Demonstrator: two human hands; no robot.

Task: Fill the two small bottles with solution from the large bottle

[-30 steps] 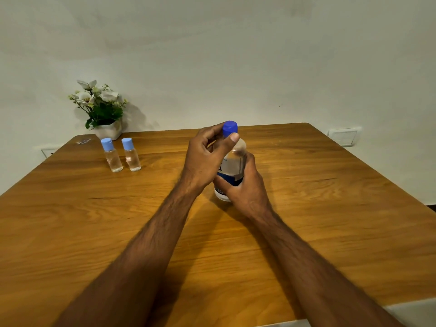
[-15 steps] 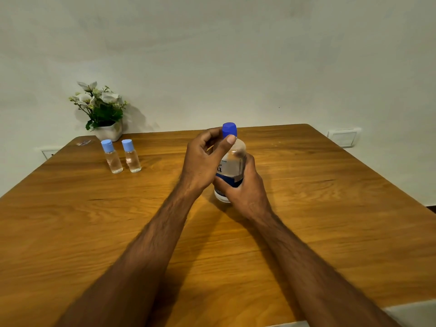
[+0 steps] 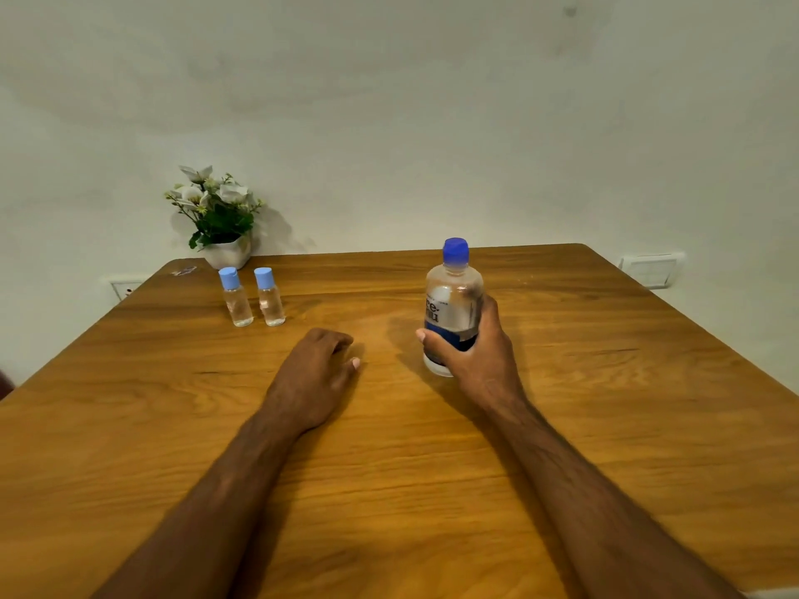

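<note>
The large clear bottle (image 3: pixel 453 301) with a blue cap and blue label stands upright on the wooden table (image 3: pixel 605 404), right of centre. My right hand (image 3: pixel 471 352) grips its lower half. My left hand (image 3: pixel 318 373) rests palm down on the table to the left of the bottle, holding nothing, fingers loosely curled. Two small clear bottles with light blue caps stand side by side at the far left: one (image 3: pixel 235 298) on the left, the other (image 3: pixel 269 297) on the right. Both are capped and look to hold clear liquid.
A white pot of flowers (image 3: pixel 218 218) stands at the table's back left corner against the wall, just behind the small bottles. A small scrap (image 3: pixel 183 271) lies near that corner. A wall socket (image 3: pixel 650 270) sits beyond the right edge.
My left hand has let go of the large bottle's cap and dropped to the table on the left. My right hand has shifted the bottle to the right.
</note>
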